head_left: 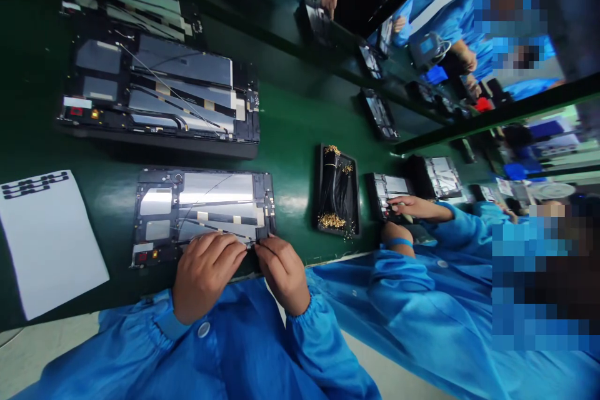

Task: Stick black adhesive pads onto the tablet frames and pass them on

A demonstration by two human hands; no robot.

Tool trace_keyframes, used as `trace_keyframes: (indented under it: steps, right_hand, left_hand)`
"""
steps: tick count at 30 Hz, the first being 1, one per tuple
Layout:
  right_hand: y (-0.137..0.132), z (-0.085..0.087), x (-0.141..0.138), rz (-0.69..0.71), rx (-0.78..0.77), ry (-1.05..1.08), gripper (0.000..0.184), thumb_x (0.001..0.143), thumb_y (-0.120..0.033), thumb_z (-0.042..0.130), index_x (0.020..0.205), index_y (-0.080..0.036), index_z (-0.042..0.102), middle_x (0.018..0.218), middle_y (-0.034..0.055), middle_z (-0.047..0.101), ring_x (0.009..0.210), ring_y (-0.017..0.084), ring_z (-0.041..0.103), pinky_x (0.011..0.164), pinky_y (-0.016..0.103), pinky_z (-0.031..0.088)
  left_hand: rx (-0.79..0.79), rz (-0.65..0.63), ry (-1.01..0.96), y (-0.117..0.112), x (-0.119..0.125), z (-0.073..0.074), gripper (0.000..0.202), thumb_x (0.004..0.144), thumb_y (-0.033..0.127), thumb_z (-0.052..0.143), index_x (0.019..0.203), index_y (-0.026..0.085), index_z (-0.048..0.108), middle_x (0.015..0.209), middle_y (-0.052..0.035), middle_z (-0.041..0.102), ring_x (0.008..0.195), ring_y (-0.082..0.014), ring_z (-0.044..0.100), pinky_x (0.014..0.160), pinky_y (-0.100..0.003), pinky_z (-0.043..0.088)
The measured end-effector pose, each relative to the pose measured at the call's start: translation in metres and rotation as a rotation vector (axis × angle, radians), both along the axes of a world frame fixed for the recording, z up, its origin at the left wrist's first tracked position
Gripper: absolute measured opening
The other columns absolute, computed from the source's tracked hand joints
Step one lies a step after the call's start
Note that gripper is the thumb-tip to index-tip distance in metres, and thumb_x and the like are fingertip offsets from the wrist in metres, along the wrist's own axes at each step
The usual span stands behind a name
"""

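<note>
Flat on the green table before me lies an opened tablet [218, 189], its silver battery plates and black ribbon strips exposed. Both hands meet at its near edge, toward the right corner. My left hand [205, 272] rests over that edge with fingers curled and tips pressed together. Close beside it, my right hand [284, 273] pinches at the corner; a small dark thing shows at its fingertips, too hidden to name. A thin dark line curves across the tablet's upper plate. To the right stands a black tray [357, 200] of black cables [335, 190] with gold ends.
A stack of opened tablets [182, 65] stands behind, a loose thin cable across its top. White paper [51, 250] with black strips lies left. At right, a co-worker's hand [417, 207] touches another tablet [394, 187]. A dark shelf bar [497, 115] crosses the upper right.
</note>
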State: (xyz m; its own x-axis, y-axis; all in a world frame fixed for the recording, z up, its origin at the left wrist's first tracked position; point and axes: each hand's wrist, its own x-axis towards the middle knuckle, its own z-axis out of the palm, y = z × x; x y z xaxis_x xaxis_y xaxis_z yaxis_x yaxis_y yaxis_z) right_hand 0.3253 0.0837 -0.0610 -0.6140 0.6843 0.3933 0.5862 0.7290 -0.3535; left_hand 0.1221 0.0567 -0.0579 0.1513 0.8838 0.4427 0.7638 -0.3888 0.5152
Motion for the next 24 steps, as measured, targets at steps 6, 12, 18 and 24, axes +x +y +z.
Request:
trace_keyframes:
  steps: [6,12,18,24]
  right_hand:
    - [-0.014,-0.010,-0.002,-0.058,0.113,-0.003,0.057,0.092,-0.010,0.063,0.148,-0.014,0.049,0.116,0.0150,0.068,0.117,0.025,0.064,0.098,0.043,0.060]
    - [-0.019,-0.004,-0.010,-0.092,0.068,-0.032,0.046,0.090,-0.018,0.068,0.136,-0.021,0.062,0.130,0.0159,0.061,0.123,0.029,0.059,0.102,0.050,0.055]
    - [-0.010,-0.014,-0.005,-0.280,-0.114,-0.079,0.076,0.094,-0.042,0.065,0.156,-0.015,0.033,0.160,0.0260,0.032,0.148,0.042,0.034,0.110,0.071,0.038]
    - [-0.020,-0.014,0.007,-0.203,0.036,-0.014,0.060,0.099,-0.024,0.058,0.155,-0.024,0.039,0.145,0.0165,0.057,0.133,0.034,0.055,0.098,0.055,0.057]
  left_hand:
    - [0.066,0.121,-0.036,-0.012,-0.029,0.019,0.018,0.087,0.017,0.072,0.103,0.020,0.062,0.107,-0.0069,0.072,0.102,-0.0229,0.068,0.092,-0.040,0.052]
    - [-0.026,0.374,0.089,-0.030,-0.078,0.024,0.044,0.092,0.036,0.066,0.134,0.026,0.056,0.139,-0.0118,0.061,0.128,-0.0362,0.058,0.105,-0.061,0.047]
    - [-0.253,0.379,0.178,-0.034,-0.098,-0.001,0.101,0.083,0.076,0.053,0.161,0.024,0.016,0.159,-0.0146,0.040,0.148,-0.0470,0.031,0.117,-0.075,0.027]
    - [-0.128,0.338,0.172,-0.069,-0.107,0.004,0.074,0.093,0.054,0.052,0.158,0.029,0.027,0.154,-0.0087,0.048,0.136,-0.0352,0.053,0.115,-0.056,0.043]
